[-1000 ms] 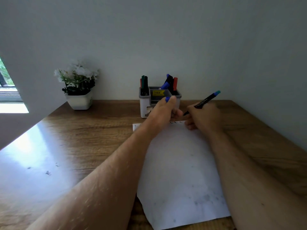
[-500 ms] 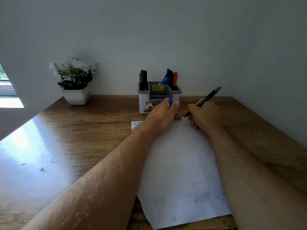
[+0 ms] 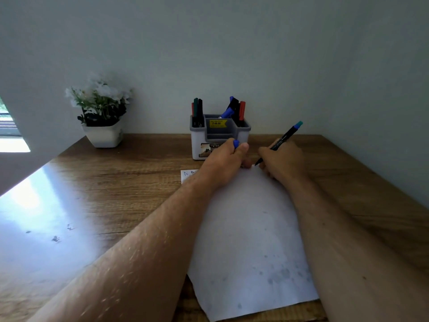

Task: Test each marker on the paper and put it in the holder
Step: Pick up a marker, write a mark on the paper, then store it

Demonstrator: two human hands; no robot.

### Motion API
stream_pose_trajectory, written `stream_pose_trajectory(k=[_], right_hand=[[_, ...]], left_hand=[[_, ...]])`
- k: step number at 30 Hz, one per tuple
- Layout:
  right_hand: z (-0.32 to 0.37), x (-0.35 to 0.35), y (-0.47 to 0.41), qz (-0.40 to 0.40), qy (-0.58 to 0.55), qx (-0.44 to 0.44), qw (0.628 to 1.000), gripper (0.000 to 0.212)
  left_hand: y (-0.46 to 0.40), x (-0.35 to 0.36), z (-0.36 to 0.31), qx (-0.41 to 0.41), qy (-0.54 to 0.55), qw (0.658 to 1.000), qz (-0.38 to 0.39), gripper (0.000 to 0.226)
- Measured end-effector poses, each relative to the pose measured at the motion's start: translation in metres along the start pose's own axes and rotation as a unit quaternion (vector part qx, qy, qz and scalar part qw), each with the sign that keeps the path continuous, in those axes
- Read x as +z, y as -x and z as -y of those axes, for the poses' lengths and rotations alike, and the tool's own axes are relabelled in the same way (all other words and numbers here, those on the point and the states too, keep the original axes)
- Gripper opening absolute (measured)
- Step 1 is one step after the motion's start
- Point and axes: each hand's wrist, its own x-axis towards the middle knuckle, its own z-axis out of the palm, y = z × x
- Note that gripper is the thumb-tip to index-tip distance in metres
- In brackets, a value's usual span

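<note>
A white sheet of paper (image 3: 246,228) lies on the wooden desk, with small letters written at its far left corner. My right hand (image 3: 283,161) grips a black marker (image 3: 282,140) with a teal end, its tip down at the paper's far edge. My left hand (image 3: 222,159) rests on the paper's top and holds a blue cap (image 3: 236,143) between thumb and fingers. Just behind the hands stands the grey and white holder (image 3: 243,135) with several markers in its side compartments.
A white pot of white flowers (image 3: 102,117) stands at the back left against the wall. The wooden desk (image 3: 116,182) runs to a wall behind and on the right. Bright glare lies on the desk's left part.
The view has shifted slightly. The marker tip has lifted and come down again at the paper's far edge, close to my left hand. My left hand still holds the blue cap.
</note>
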Motion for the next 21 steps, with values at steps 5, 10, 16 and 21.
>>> stream_pose_trajectory(k=[5, 10, 16, 21], right_hand=[[-0.0002, -0.0009, 0.0002, -0.013, -0.007, 0.006, 1.000, 0.022], [-0.0001, 0.0000, 0.0012, -0.002, -0.002, 0.000, 1.000, 0.023], [0.0003, -0.0003, 0.0004, -0.015, -0.009, 0.013, 1.000, 0.022], [0.0008, -0.0001, 0.0005, -0.016, -0.011, 0.018, 1.000, 0.022]], left_hand=[[-0.0003, 0.0004, -0.0005, -0.010, 0.002, 1.000, 0.006, 0.038], [-0.0014, 0.0003, 0.0001, -0.006, 0.003, 1.000, -0.001, 0.039], [-0.0020, 0.0005, 0.0010, -0.003, 0.004, 1.000, 0.004, 0.038], [-0.0015, 0.0001, 0.0011, 0.002, 0.005, 1.000, 0.005, 0.035]])
